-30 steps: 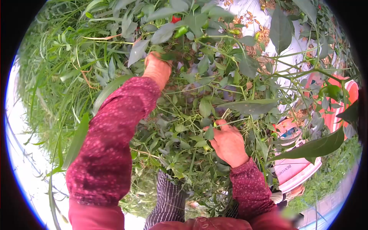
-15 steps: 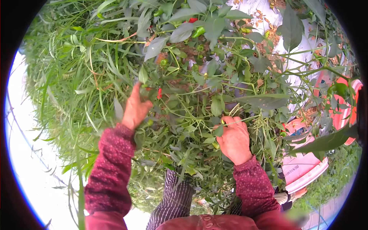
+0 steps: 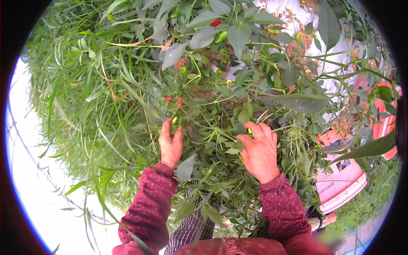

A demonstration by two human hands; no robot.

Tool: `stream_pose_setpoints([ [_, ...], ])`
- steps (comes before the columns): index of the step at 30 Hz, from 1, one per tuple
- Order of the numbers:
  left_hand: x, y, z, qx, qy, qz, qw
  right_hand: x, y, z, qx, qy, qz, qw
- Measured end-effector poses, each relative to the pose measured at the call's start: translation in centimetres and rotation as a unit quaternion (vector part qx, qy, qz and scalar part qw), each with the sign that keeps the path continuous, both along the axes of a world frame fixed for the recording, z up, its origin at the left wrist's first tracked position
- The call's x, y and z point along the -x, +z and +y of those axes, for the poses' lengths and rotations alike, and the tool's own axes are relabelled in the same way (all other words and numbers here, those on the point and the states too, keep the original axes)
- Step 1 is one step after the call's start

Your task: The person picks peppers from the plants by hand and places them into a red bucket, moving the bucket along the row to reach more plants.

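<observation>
My left hand (image 3: 171,148) is among the leaves of a pepper plant, its thumb and forefinger apart. A small green pepper (image 3: 174,120) is right at its fingertips, and two red peppers (image 3: 180,101) hang just beyond. My right hand (image 3: 261,154) is bent over the stems to the right, fingers curled in. A yellow-green pepper tip (image 3: 249,131) shows between its thumb and forefinger; the palm side is hidden. Further up the plant hang a larger green pepper (image 3: 221,37) and a red pepper (image 3: 215,22), partly behind leaves.
Tall grass (image 3: 76,93) crowds the left side. White ground sheeting (image 3: 335,93) with dry leaves lies at upper right. A pink container (image 3: 335,191) stands at lower right, with a red-and-white one (image 3: 384,131) behind it. A large leaf (image 3: 374,146) hangs close to the camera.
My left hand has moved down and to the right, from the grass edge to the small green pepper. My right hand has stayed nearly in place, its fingers shifting slightly.
</observation>
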State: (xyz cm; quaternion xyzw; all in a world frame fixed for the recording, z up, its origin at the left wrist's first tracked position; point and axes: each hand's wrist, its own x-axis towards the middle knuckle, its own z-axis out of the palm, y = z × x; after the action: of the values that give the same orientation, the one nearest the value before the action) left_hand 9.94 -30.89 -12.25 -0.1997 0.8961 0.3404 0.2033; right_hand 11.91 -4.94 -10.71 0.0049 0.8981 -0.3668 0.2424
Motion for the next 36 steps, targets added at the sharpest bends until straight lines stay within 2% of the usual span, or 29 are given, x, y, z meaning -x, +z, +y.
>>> stream_pose_setpoints([
  [1, -0.2, 0.3, 0.1, -0.050, 0.081, -0.003, 0.995, 0.3, 0.2, -0.1, 0.000, 0.001, 0.002, 1.000],
  [2, -1.0, -0.4, -0.7, -0.046, 0.023, 0.048, 0.998, 0.6, 0.5, -0.3, 0.000, 0.001, 0.013, 1.000],
  [3, -1.8, -0.5, -0.9, -0.046, 0.023, 0.049, 0.997, 0.8, 0.8, -0.6, -0.001, 0.000, 0.025, 1.000],
  [5, -3.5, -0.1, -0.4, -0.036, 0.095, -0.012, 0.995, 1.0, 1.0, -1.1, 0.046, 0.006, 0.031, 0.998],
  [6, -4.3, -0.3, -0.2, -0.068, 0.107, -0.002, 0.992, 1.0, 1.1, -1.4, 0.090, 0.013, 0.040, 0.995],
  [7, -5.3, -0.5, 0.0, -0.096, 0.162, -0.028, 0.982, 0.8, 1.2, -1.8, 0.091, 0.013, 0.038, 0.995],
  [9, -6.8, -1.5, 0.9, -0.060, 0.104, 0.005, 0.993, 0.1, 1.2, -2.7, 0.195, 0.035, -0.009, 0.980],
  [10, -6.1, -0.3, 2.1, -0.005, -0.026, 0.008, 1.000, -0.1, 1.1, -2.9, 0.173, 0.099, 0.004, 0.980],
  [11, -5.8, 0.7, 2.6, 0.066, -0.105, -0.105, 0.987, -0.6, 1.0, -3.3, 0.175, 0.100, 0.000, 0.980],
  [13, -4.6, 2.1, 5.1, 0.065, -0.122, -0.264, 0.954, -1.5, 0.6, -4.5, 0.217, 0.066, -0.113, 0.967],
  [14, -5.6, 1.4, 5.2, 0.064, -0.121, -0.265, 0.954, -1.9, 0.2, -4.9, 0.229, 0.044, -0.119, 0.965],
  [16, -7.5, 0.2, 4.8, -0.127, -0.089, -0.078, 0.985, -2.2, -0.3, -5.4, 0.218, 0.046, -0.139, 0.965],
  [17, -8.0, 0.5, 4.4, -0.128, -0.089, -0.078, 0.985, -2.3, -0.6, -5.5, 0.206, 0.048, -0.160, 0.964],
  [18, -8.4, 0.8, 4.1, -0.036, -0.243, -0.036, 0.969, -2.6, -1.2, -5.6, 0.211, 0.062, -0.178, 0.959],
  [19, -8.7, 1.1, 3.9, 0.058, -0.387, 0.008, 0.920, -2.8, -1.5, -5.8, 0.210, 0.063, -0.180, 0.959],
  [20, -9.4, 1.2, 4.2, 0.067, -0.404, 0.036, 0.912, -3.1, -1.5, -5.7, 0.186, 0.092, -0.166, 0.964],
  [21, -9.7, 1.2, 4.3, 0.067, -0.402, 0.035, 0.913, -3.3, -1.7, -5.9, 0.162, 0.121, -0.152, 0.968],
  [23, -9.0, 1.9, 4.7, 0.089, -0.461, -0.149, 0.870, -3.2, -1.6, -6.3, 0.138, 0.130, -0.136, 0.972],
  [24, -8.5, 2.2, 4.6, 0.112, -0.496, -0.137, 0.850, -3.0, -1.5, -6.2, 0.128, 0.139, -0.133, 0.973],
  [25, -7.2, 2.9, 4.4, 0.111, -0.493, -0.139, 0.851, -2.9, -1.5, -6.2, 0.118, 0.149, -0.132, 0.973],
  [27, -3.6, 4.8, 3.8, -0.031, -0.484, 0.071, 0.872, -3.3, -2.3, -6.1, 0.101, 0.160, -0.162, 0.969],
  [28, -2.7, 5.7, 3.3, -0.070, -0.456, 0.100, 0.881, -3.5, -2.4, -6.1, 0.080, 0.168, -0.189, 0.964],
  [30, -1.0, 6.0, 2.3, -0.107, -0.230, 0.036, 0.967, -3.5, -2.4, -6.3, 0.081, 0.166, -0.166, 0.969],
  [31, 0.5, 4.9, 0.3, -0.125, -0.176, 0.038, 0.976, -3.7, -2.2, -6.3, 0.080, 0.164, -0.142, 0.973],
  [32, 2.8, 3.5, -0.8, -0.032, -0.234, 0.115, 0.965, -3.7, -2.2, -6.4, 0.078, 0.164, -0.141, 0.973],
  [34, 5.3, -0.1, -1.4, 0.120, -0.198, 0.065, 0.971, -3.7, -2.2, -6.6, 0.071, 0.175, -0.143, 0.972],
  [36, 6.6, -4.8, -2.2, 0.214, -0.263, 0.013, 0.941, -3.4, -2.0, -6.5, 0.072, 0.178, -0.139, 0.971],
])
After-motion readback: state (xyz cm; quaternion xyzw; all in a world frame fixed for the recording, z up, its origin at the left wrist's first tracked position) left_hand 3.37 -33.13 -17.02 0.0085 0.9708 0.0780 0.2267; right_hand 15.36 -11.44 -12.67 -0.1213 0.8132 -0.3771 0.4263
